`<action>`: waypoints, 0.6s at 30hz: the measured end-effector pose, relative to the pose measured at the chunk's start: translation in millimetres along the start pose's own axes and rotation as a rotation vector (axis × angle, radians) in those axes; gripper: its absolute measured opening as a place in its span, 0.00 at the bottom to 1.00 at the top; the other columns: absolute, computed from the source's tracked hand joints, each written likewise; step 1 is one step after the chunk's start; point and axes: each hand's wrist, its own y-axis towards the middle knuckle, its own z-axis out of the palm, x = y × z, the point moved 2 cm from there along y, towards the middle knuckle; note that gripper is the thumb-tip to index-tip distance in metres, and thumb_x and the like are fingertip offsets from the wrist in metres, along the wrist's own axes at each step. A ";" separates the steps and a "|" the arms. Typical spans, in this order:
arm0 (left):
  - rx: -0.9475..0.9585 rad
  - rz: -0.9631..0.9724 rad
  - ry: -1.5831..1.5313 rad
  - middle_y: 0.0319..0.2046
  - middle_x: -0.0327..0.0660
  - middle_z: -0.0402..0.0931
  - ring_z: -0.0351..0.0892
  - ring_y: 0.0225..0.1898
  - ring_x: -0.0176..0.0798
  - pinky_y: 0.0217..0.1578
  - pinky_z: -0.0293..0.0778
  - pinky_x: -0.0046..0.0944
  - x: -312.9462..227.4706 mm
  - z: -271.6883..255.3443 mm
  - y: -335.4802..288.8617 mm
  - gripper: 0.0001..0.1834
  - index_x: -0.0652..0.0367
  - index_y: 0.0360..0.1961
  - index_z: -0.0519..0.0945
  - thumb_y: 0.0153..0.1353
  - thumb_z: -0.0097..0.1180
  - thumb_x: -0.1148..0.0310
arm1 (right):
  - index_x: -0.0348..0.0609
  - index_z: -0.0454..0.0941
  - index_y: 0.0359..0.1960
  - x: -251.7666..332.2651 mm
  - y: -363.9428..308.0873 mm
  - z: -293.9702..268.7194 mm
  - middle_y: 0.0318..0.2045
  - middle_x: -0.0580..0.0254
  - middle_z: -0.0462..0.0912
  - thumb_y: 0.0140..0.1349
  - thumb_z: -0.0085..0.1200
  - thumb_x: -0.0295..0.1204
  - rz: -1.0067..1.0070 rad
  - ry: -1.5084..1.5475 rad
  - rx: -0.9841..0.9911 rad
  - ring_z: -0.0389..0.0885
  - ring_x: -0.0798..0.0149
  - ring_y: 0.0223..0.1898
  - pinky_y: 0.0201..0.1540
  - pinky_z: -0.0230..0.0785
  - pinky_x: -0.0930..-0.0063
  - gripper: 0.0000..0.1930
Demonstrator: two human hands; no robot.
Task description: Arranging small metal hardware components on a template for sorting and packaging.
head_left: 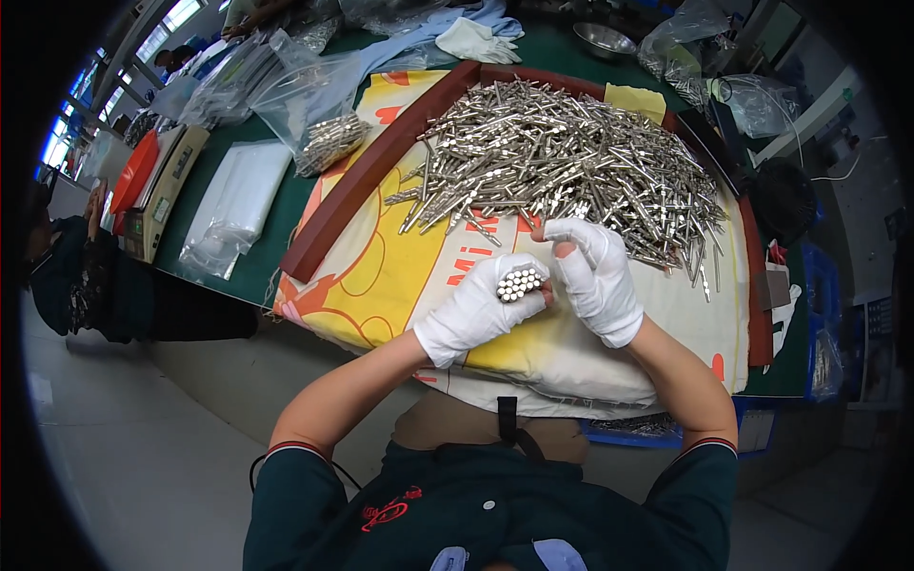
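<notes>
My left hand (473, 314), in a white glove, is closed around a bundle of slim metal rods (520, 285). Their round ends face up, packed side by side. Just right of the bundle is my right hand (598, 283), also gloved, with bare thumb and fingertip showing. Its fingers are bent and apart, and nothing shows between them. Beyond both hands a large heap of shiny metal rods (581, 157) lies loose on a printed yellow and white cloth (405, 257). Several rods stick out from the heap's near edge.
A dark red wooden frame (367, 186) borders the cloth. To the left are a bagged rod bundle (330, 143), clear plastic bags (238, 200) and a scale (157, 205) with a red tray. At the back lie white gloves (476, 41) and a metal bowl (605, 40). Another person (90, 276) is at far left.
</notes>
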 end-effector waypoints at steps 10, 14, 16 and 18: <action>0.015 0.329 0.122 0.38 0.42 0.77 0.77 0.42 0.38 0.46 0.72 0.38 -9.4 2.7 -5.3 0.16 0.60 0.42 0.76 0.50 0.60 0.78 | 0.51 0.75 0.31 9.0 -2.6 23.4 0.20 0.64 0.70 0.43 0.68 0.57 -0.754 -0.762 -0.127 0.67 0.61 0.20 0.26 0.57 0.65 0.27; 0.123 0.248 0.030 0.35 0.42 0.75 0.76 0.39 0.42 0.43 0.72 0.38 -9.0 5.5 -10.4 0.11 0.60 0.36 0.75 0.49 0.57 0.78 | 0.52 0.73 0.22 23.2 -8.9 26.2 0.15 0.66 0.65 0.50 0.64 0.45 -0.877 -0.723 -0.139 0.63 0.61 0.17 0.21 0.54 0.67 0.15; 0.129 0.199 -0.014 0.34 0.43 0.75 0.77 0.38 0.42 0.42 0.72 0.37 -9.4 3.2 -11.2 0.10 0.62 0.35 0.76 0.48 0.56 0.78 | 0.52 0.71 0.20 19.9 -8.9 28.9 0.14 0.66 0.64 0.50 0.63 0.43 -0.904 -0.699 -0.155 0.63 0.62 0.16 0.20 0.53 0.67 0.14; 0.137 0.173 0.006 0.34 0.43 0.76 0.77 0.38 0.41 0.41 0.72 0.37 -5.1 3.1 -14.2 0.10 0.62 0.35 0.76 0.48 0.56 0.78 | 0.52 0.71 0.20 14.4 -10.8 33.8 0.14 0.67 0.64 0.50 0.63 0.42 -0.845 -0.726 -0.063 0.63 0.62 0.16 0.19 0.52 0.66 0.14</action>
